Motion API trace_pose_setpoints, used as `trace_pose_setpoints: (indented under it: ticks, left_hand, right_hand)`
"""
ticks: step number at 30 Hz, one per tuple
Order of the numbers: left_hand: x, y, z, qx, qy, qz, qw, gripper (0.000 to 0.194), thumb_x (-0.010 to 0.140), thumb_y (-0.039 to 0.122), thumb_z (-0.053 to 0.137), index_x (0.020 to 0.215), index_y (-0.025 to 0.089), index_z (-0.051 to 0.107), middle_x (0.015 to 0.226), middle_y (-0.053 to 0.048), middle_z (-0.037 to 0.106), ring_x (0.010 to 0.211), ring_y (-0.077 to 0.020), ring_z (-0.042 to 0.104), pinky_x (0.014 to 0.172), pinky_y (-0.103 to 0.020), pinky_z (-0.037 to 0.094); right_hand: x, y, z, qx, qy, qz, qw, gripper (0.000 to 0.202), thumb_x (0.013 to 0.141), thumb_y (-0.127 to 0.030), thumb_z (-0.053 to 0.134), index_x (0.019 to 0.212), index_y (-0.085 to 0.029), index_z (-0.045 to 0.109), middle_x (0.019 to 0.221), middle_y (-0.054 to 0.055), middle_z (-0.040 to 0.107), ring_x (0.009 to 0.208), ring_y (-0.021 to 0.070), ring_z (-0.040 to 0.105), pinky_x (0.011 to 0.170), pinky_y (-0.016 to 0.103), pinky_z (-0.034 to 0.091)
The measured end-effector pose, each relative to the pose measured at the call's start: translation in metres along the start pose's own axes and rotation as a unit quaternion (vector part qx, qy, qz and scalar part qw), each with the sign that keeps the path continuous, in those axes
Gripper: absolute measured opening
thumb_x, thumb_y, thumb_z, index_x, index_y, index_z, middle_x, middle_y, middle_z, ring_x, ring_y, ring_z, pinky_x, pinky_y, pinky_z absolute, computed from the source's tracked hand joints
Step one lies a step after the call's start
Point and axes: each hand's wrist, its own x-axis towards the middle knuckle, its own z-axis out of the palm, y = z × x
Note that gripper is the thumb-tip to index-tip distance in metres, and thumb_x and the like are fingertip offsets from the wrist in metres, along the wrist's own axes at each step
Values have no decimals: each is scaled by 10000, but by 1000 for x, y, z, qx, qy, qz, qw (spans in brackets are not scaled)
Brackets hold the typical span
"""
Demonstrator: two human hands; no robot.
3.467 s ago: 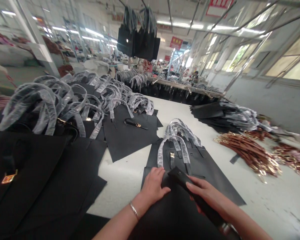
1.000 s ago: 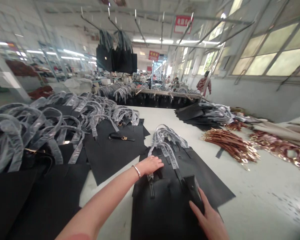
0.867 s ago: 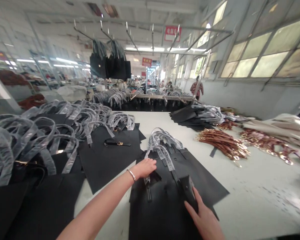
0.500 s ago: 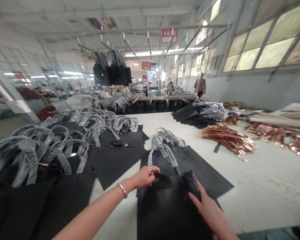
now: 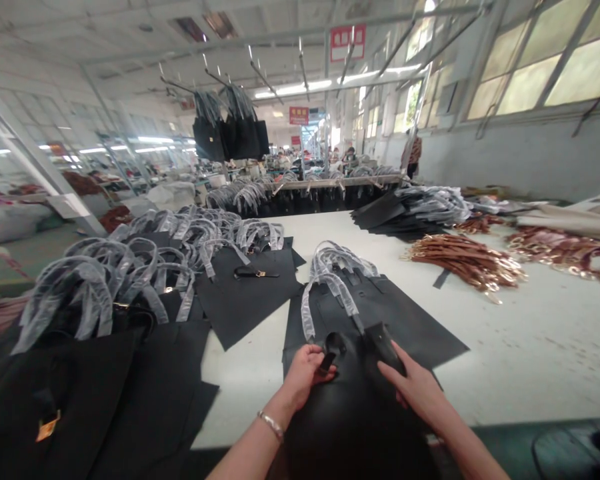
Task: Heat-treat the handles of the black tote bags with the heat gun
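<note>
A black bag panel (image 5: 360, 427) lies in front of me near the table's front edge, on top of other black panels. Its handles (image 5: 336, 285) are wrapped in clear plastic and point away from me. My left hand (image 5: 306, 375), with a bracelet at the wrist, pinches the end of a short black strap (image 5: 336, 343), which curls up from the panel. On the right, my right hand (image 5: 416, 385) grips a folded-up black piece (image 5: 381, 345), thumb on the near side and some fingers hidden. Whether that piece is part of the panel I cannot tell.
Black panels with plastic-wrapped handles (image 5: 93, 293) crowd the left, one bearing a buckled strap (image 5: 257, 273). Brown straps with gold hardware (image 5: 465, 259) lie at right, behind them more black panels (image 5: 387, 212). Finished-looking bags (image 5: 230, 130) hang from a rack. A person (image 5: 414, 159) stands far back.
My left hand has moved nearer to me, drawing the strap's end with it, and the strap now curls upward. My right hand keeps its hold on the folded piece. The view has shifted slightly.
</note>
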Motion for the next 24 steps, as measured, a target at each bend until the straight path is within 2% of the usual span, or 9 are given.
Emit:
trace_pose_setpoints:
  ticks: [3, 5, 7, 10, 13, 16, 20, 22, 24]
  left_hand:
    - [-9, -4, 2, -43, -40, 0, 998, 383, 682, 132, 732, 973, 131, 484, 924, -133, 684, 767, -202, 684, 726, -335, 549]
    - [-14, -6, 3, -71, -77, 10, 994, 431, 623, 50, 733, 984, 129, 511, 1001, -146, 679, 848, -206, 676, 768, -316, 532]
    - [-17, -8, 3, -89, -92, 18, 992, 444, 589, 4, 717, 981, 123, 546, 1007, -138, 681, 869, -199, 668, 781, -299, 518]
    - [-19, -11, 3, -93, -87, 30, 991, 386, 597, 1, 691, 959, 102, 601, 959, -123, 690, 801, -164, 656, 740, -262, 504]
    - [-18, -13, 3, -77, -90, 43, 992, 368, 592, -4, 673, 949, 80, 640, 841, -97, 696, 663, -115, 620, 632, -206, 465]
    - [-18, -11, 4, -75, -92, 42, 992, 355, 592, 6, 679, 941, 69, 664, 762, -81, 686, 606, -100, 595, 597, -194, 445]
    - [-21, -5, 7, -118, -68, -3, 991, 411, 545, -22, 674, 941, 89, 676, 922, -121, 692, 830, -182, 647, 736, -259, 495]
    - [-23, -3, 8, -125, -76, -6, 989, 404, 544, -25, 658, 930, 88, 685, 904, -112, 691, 799, -168, 643, 716, -247, 491]
    - [-25, -2, 9, -115, -111, 11, 987, 348, 563, -10, 639, 896, 76, 694, 809, -85, 681, 676, -119, 611, 645, -209, 466]
  right_hand:
    - [-13, -2, -3, 76, -75, -31, 994, 682, 868, -396, 536, 1469, -161, 317, 469, -52, 574, 409, 167, 586, 416, 232, 455]
    - [-22, -5, -3, 106, -126, -50, 985, 667, 854, -368, 550, 1460, -193, 334, 545, -49, 593, 395, 133, 559, 376, 204, 427]
    - [-29, -9, -2, 122, -169, -57, 976, 650, 845, -348, 556, 1449, -214, 355, 590, -51, 586, 385, 109, 541, 358, 186, 408]
    - [-36, -16, 0, 140, -220, -54, 964, 631, 839, -331, 558, 1437, -241, 376, 613, -60, 555, 376, 87, 522, 346, 167, 394]
    - [-35, -25, 4, 147, -261, -45, 953, 621, 834, -324, 563, 1426, -247, 393, 624, -63, 536, 373, 79, 512, 337, 160, 390]
    - [-26, -34, 8, 158, -267, -59, 949, 586, 836, -332, 563, 1399, -242, 427, 636, -60, 537, 386, 83, 525, 340, 163, 404]
    - [-18, -39, 6, 188, -213, -56, 957, 613, 844, -368, 560, 1416, -234, 387, 634, -62, 533, 393, 91, 525, 345, 175, 418]
    - [-19, -39, 3, 188, -231, -40, 954, 633, 839, -384, 570, 1422, -230, 375, 640, -59, 540, 396, 91, 528, 349, 176, 424]
    - [-22, -38, 2, 181, -265, -37, 946, 626, 833, -386, 581, 1411, -231, 394, 648, -58, 544, 396, 87, 529, 352, 174, 424]
